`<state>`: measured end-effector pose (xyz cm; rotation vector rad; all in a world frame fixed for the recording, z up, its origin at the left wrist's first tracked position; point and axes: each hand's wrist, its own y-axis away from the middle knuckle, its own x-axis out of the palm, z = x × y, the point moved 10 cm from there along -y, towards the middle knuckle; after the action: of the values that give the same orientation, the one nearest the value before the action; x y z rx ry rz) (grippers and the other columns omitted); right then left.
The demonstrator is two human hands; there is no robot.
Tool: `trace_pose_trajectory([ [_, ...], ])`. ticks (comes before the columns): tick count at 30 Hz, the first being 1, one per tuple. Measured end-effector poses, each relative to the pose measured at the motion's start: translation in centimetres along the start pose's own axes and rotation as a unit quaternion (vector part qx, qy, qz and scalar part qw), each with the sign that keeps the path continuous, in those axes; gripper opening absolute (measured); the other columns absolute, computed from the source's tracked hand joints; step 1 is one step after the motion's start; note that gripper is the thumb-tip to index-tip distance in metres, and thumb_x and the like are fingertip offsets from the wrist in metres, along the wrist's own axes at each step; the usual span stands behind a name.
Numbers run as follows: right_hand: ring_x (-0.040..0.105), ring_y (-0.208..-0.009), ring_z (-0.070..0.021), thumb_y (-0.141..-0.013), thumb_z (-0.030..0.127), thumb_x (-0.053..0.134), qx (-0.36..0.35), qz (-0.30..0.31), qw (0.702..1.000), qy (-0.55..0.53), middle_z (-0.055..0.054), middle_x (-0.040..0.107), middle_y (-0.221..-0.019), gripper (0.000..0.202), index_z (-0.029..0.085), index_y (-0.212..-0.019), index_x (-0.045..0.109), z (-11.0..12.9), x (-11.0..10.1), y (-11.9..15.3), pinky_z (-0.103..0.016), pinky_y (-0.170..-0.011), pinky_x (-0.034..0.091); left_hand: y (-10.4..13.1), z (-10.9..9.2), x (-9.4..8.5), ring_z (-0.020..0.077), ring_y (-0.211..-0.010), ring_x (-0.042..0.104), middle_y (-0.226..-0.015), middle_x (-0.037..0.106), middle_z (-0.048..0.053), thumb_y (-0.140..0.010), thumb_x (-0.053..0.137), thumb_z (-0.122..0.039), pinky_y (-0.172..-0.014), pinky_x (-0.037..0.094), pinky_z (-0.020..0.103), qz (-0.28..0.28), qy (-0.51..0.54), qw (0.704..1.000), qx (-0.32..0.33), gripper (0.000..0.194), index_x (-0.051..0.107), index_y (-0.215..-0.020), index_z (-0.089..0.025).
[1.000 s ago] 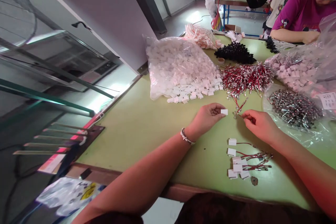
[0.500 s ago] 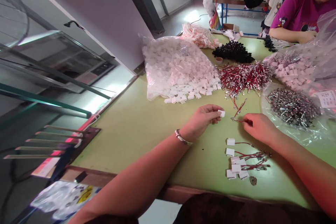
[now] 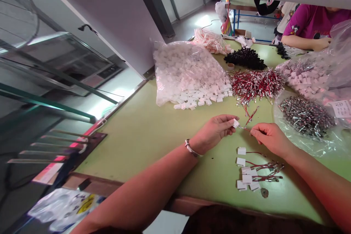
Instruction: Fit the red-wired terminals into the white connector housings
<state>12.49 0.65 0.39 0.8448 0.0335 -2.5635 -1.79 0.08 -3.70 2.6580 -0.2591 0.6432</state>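
Note:
My left hand (image 3: 216, 133) pinches a small white connector housing (image 3: 236, 123) between thumb and fingers. Opposite it, my right hand (image 3: 270, 138) grips a short red wire (image 3: 246, 129) whose metal terminal points at the housing. Terminal and housing are close together; whether the tip is inside I cannot tell. Just beyond the hands lie a few loose red wires (image 3: 251, 116). Nearer to me, several white housings with red wires attached (image 3: 246, 179) lie in a loose group on the green tabletop (image 3: 131, 135).
Behind my hands are a bag of white housings (image 3: 189, 73), a heap of red wires (image 3: 256, 84) and a black pile (image 3: 245, 58). A bag of metal-tipped pieces (image 3: 304, 117) lies at right. Across the table sits a person in a purple shirt (image 3: 309, 23).
My right hand has brought the red wire's terminal up to the white housing. My left hand has tilted the housing and shifted slightly right. The view has moved a little.

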Motion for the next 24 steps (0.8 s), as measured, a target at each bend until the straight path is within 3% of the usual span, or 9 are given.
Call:
trace_pose_trajectory([
  [6, 0.049, -0.055, -0.0111, -0.083, 0.028, 0.052, -0.071, -0.074, 0.993, 0.058, 0.003, 0.058, -0.061, 0.019, 0.02, -0.067, 0.059, 1.1, -1.3, 0.3, -0.024, -0.054, 0.038, -0.1, 0.5, -0.2, 0.0064, -0.061, 0.054, -0.072, 0.063, 0.002, -0.068, 0.079, -0.028, -0.062, 0.042, 0.02, 0.008, -0.005, 1.0, -0.012, 0.029, 0.071, -0.09, -0.01],
  [12, 0.051, -0.059, -0.0133, -0.089, 0.023, 0.047, -0.217, -0.147, 0.935, 0.239, -0.001, 0.059, -0.064, 0.021, 0.019, -0.071, 0.058, 4.1, -1.5, 1.9, -0.027, -0.058, 0.036, 0.0, 0.7, -0.2, 0.0068, -0.057, 0.054, -0.066, 0.062, 0.001, -0.066, 0.08, -0.031, -0.058, 0.042, 0.02, 0.012, -0.03, 0.999, -0.03, 0.03, 0.069, -0.084, -0.01],
  [14, 0.051, -0.058, -0.0135, -0.09, 0.023, 0.045, -0.221, -0.139, 0.931, 0.256, -0.002, 0.059, -0.065, 0.022, 0.019, -0.073, 0.057, 4.0, -1.1, 2.0, -0.027, -0.057, 0.035, 0.0, 0.6, -0.2, 0.0061, -0.055, 0.053, -0.064, 0.062, 0.001, -0.064, 0.081, -0.034, -0.055, 0.04, 0.019, 0.013, -0.043, 0.999, -0.029, 0.033, 0.067, -0.082, -0.01],
  [18, 0.053, -0.058, -0.0134, -0.092, 0.025, 0.043, -0.172, -0.093, 0.955, 0.221, -0.001, 0.062, -0.068, 0.019, 0.02, -0.082, 0.058, 2.7, -0.7, 1.3, -0.027, -0.057, 0.035, 0.0, 0.3, 0.1, 0.0063, -0.052, 0.053, -0.062, 0.062, -0.001, -0.063, 0.082, -0.036, -0.05, 0.038, 0.019, 0.024, -0.067, 0.997, -0.021, 0.035, 0.064, -0.081, -0.012],
  [24, 0.053, -0.058, -0.0131, -0.092, 0.026, 0.043, -0.159, -0.087, 0.96, 0.213, -0.001, 0.062, -0.067, 0.019, 0.02, -0.082, 0.059, 2.6, -0.5, 1.2, -0.026, -0.057, 0.034, 0.1, 0.5, 0.8, 0.0073, -0.051, 0.055, -0.063, 0.065, 0.0, -0.064, 0.08, -0.038, -0.046, 0.036, 0.019, 0.045, -0.131, 0.99, -0.02, 0.036, 0.062, -0.083, -0.013],
])
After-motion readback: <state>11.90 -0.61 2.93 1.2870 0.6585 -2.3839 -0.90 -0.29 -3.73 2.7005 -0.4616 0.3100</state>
